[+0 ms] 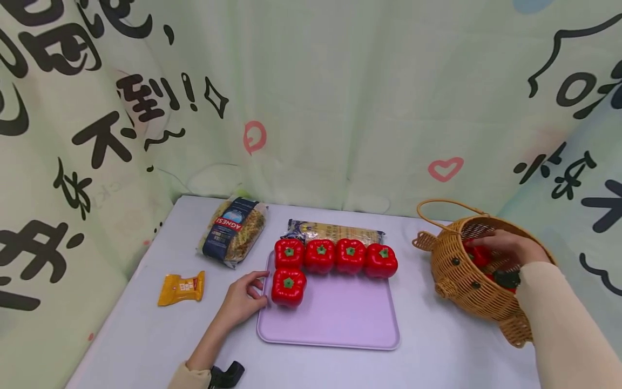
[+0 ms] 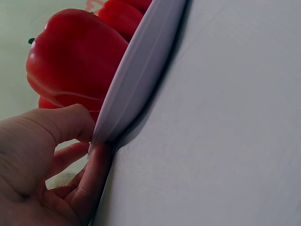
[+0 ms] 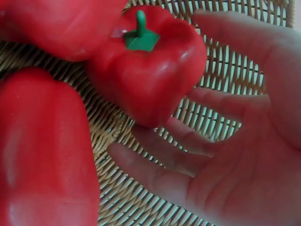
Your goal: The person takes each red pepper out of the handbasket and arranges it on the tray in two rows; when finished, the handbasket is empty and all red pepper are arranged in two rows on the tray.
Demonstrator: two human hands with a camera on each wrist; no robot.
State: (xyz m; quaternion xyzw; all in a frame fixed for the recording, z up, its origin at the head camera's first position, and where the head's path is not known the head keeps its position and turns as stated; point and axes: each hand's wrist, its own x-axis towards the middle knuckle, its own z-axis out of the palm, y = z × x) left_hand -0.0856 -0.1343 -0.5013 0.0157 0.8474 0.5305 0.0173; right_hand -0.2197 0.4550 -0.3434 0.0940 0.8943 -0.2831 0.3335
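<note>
Inside the wicker basket at the right, my right hand reaches in among red bell peppers. One bell pepper with a green stem lies beside its spread, fairly straight fingers; the thumb is close to its side. Another bell pepper lies nearer the camera. My left hand pinches the left rim of the lilac tray, the thumb by the upper edge and fingers at the outside. On the tray several red bell peppers form a back row, and one bell pepper sits in front at the left.
Behind the tray lies a long clear packet of pale food. A bag of pasta lies at the back left, with a small yellow-orange packet in front of it. A printed curtain hangs behind the white table.
</note>
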